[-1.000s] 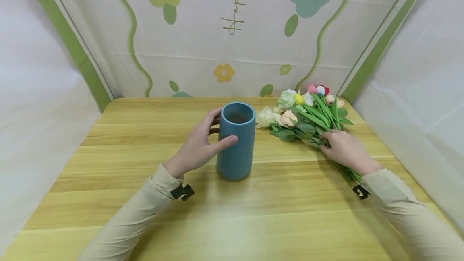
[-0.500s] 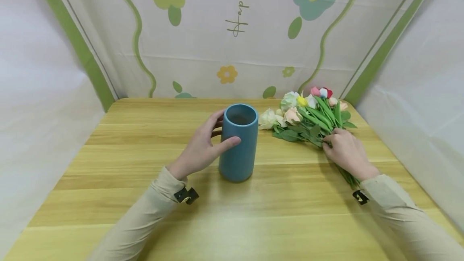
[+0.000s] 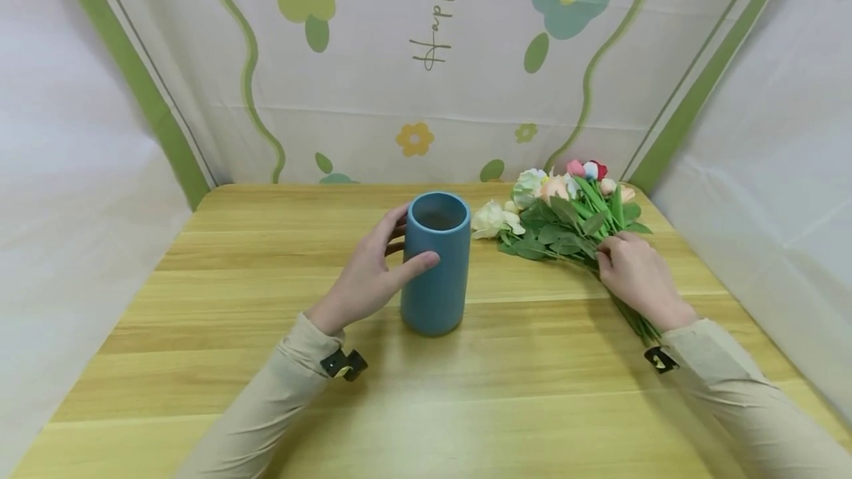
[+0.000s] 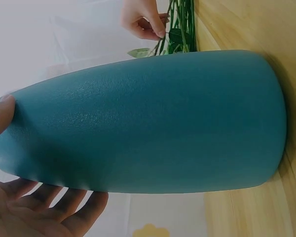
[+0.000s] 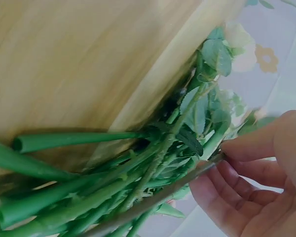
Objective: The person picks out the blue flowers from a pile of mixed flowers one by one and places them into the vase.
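Observation:
A tall blue vase (image 3: 435, 279) stands upright on the table. My left hand (image 3: 366, 272) holds it near the top from the left, thumb on the near side and fingers behind. In the left wrist view the vase's smooth wall fills the middle. At the right, my right hand (image 3: 635, 272) is at the stems of a bunch of flowers (image 3: 532, 235). The right wrist view shows its thumb and fingers pinching one brownish flower stem (image 5: 172, 187) above thicker green stems (image 5: 64, 217). A peach flower (image 3: 554, 188) and its leaves lie over the other blooms.
The wooden table (image 3: 266, 242) extends to a flower-printed cloth backdrop (image 3: 373, 80). White sheeting (image 3: 785, 205) hangs along the right side and the left. A cream flower (image 3: 491, 220) lies at the bunch's left end, close to the vase.
The peach flower has shifted up and right over the yellow bloom, its leaves now spread across the tulip leaves. My right hand has moved slightly. The left hand keeps its place on the vase.

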Motion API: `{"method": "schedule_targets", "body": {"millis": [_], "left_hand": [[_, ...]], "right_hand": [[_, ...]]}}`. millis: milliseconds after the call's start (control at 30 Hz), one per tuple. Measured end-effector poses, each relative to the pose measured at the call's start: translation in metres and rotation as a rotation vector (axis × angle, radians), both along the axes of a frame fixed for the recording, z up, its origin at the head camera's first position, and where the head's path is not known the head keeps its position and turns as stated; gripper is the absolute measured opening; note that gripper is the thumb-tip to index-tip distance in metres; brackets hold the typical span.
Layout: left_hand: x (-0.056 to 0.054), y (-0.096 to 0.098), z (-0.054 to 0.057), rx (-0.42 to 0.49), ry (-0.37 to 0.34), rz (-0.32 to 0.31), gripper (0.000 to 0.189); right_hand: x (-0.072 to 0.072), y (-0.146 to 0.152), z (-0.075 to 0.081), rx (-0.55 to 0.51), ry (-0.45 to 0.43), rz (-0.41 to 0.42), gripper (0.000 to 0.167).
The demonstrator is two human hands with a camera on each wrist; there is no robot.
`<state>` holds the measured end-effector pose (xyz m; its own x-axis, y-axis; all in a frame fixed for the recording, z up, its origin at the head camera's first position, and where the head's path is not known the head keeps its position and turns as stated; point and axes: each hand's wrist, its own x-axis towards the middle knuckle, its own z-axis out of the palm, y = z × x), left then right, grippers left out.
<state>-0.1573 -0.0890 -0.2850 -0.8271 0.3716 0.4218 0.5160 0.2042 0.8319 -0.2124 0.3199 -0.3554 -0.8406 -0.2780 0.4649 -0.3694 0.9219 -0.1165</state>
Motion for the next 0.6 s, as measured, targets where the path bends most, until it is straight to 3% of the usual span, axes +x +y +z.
{"method": "schedule_targets", "body": {"millis": [300,600], "left_hand": [[-0.002,0.001,-0.004,-0.006,-0.013,0.022,0.066],[-0.016,-0.001,-0.027,-0.002,-0.015,0.039,0.069]], "right_hand": [[0.001,-0.008,0.01,-0.058,0.054,0.052,0.006],[0.009,-0.044,0.03,-0.188,0.058,0.13,0.007]]}}
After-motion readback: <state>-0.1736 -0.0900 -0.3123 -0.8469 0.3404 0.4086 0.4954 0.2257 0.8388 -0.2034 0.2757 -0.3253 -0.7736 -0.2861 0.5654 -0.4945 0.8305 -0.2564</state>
